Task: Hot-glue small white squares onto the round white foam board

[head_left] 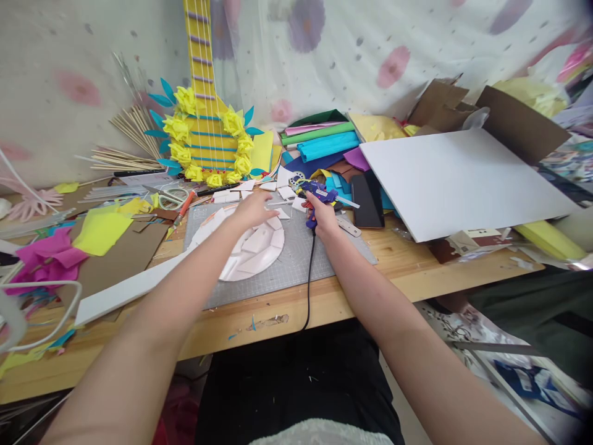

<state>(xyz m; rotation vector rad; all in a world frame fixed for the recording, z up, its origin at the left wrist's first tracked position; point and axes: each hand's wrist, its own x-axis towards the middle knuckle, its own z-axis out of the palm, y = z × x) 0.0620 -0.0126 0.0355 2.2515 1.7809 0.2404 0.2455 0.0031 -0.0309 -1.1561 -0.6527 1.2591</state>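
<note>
My right hand (325, 219) is wrapped around a purple hot glue gun (326, 196). A pale glue stick (348, 203) pokes out of its back, and a black cord (309, 284) runs down over the table edge. My left hand (252, 211) reaches over a round white foam-board disc (273, 252), thumb and fingers apart with nothing visible between them. Flat angular white pieces (256, 241) cover much of the disc. It lies on a grey cutting mat (296, 262). Loose white scraps (286, 193) lie just beyond my hands, and a long white strip (132, 290) extends to the left.
Behind the mat stands a yellow guitar model (210, 145) with paper flowers. Right are a black phone (368, 199) and a large white board (463, 179). Left are scissors (169, 198), a craft knife (184, 207), wooden sticks (136, 133) and cardboard (115, 259).
</note>
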